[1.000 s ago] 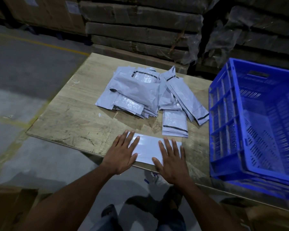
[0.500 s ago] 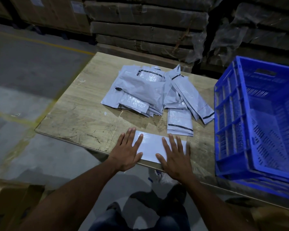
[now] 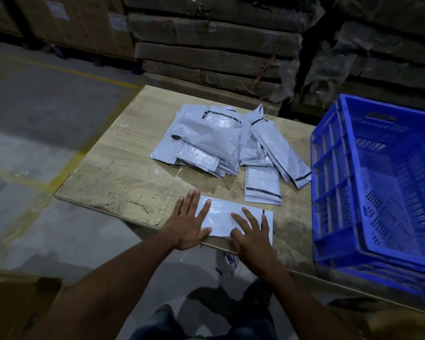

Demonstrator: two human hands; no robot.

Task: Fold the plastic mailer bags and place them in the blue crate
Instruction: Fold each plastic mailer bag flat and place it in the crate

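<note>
A folded grey mailer bag [image 3: 221,217] lies flat at the near edge of the wooden table [image 3: 113,177]. My left hand [image 3: 188,224] presses its left end with fingers spread. My right hand [image 3: 252,235] lies flat on its right half, fingers apart. Behind it sits a loose pile of grey mailer bags [image 3: 214,143] with black strips, some spilling toward the right [image 3: 280,153]. The blue crate [image 3: 334,182] stands on the table's right side; I see no bags in it.
Wrapped cardboard stacks [image 3: 214,52] rise behind the table. Bare concrete floor with yellow lines [image 3: 35,133] lies to the left. A brown carton [image 3: 12,298] sits at the lower left, and my legs show below the table edge.
Both hands stay flat on the folded bag; the right hand has slid a little left and nearer. The view has shifted slightly.
</note>
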